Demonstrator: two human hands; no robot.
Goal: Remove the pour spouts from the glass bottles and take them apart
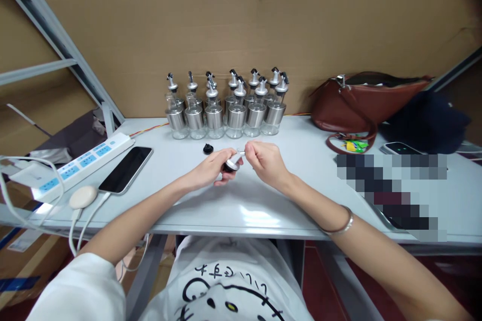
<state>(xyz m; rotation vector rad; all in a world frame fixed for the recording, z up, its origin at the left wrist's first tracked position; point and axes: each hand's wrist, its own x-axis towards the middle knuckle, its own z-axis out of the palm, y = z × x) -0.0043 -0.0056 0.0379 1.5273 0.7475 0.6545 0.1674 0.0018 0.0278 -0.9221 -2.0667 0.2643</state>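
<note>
My left hand (216, 168) is closed around a silver bottle pourer (233, 160) with a black base, held just above the table. At the pourer's thin spout end, my right hand (265, 160) makes a fist, fingers pinched over the tip; whether a smaller part is inside that fist is hidden. A small black cap-like piece (208, 148) lies on the table behind my left hand. Farther back stand several glass bottles with steel sleeves (236, 118), in two rows. Most carry silver pourers with black flaps, while the two front-left bottles (196, 119) show bare glass necks.
On the left of the table (233, 210) are a white power strip (88, 160), a phone (126, 170) and a round white charger (83, 196) with cables. To the right sit a brown handbag (339, 105), a dark cap (425, 120) and a blurred-out item. Cardboard (226, 25) stands behind.
</note>
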